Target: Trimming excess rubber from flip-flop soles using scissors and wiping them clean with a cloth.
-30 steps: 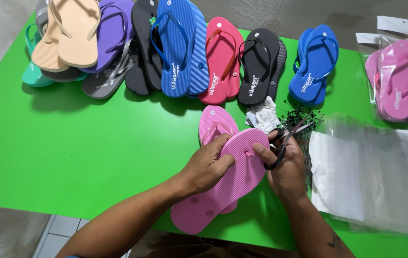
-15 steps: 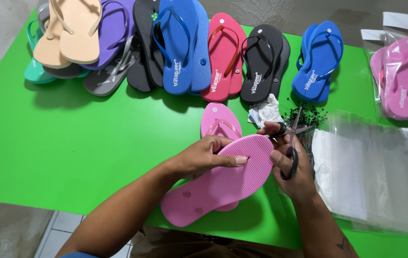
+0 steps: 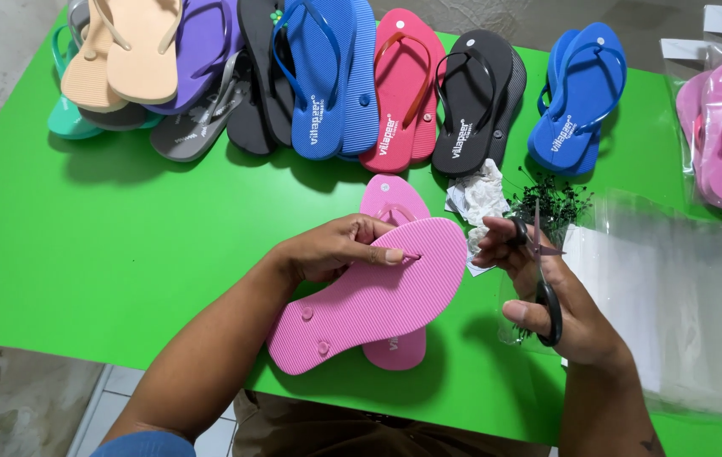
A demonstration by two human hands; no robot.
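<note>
Gripping one pink flip-flop (image 3: 378, 300) left hand (image 3: 331, 250), one scissors (image 3: 543, 271) right hand (image 3: 560, 305).

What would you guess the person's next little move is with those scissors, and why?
Probably bring the scissors over to the small tag at the left hand fingertips and snip it. The left hand holds the pink flip-flop sole-up; the right hand holds the scissors just beside it, apart from the sole.

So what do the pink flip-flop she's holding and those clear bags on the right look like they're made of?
Pink flip-flop: looks like matte foam rubber, with a finely ribbed sole and moulded strap plugs. Clear bags: thin glossy plastic film, see-through, wrinkled, catching glare. Neither is certain by look alone.
</note>
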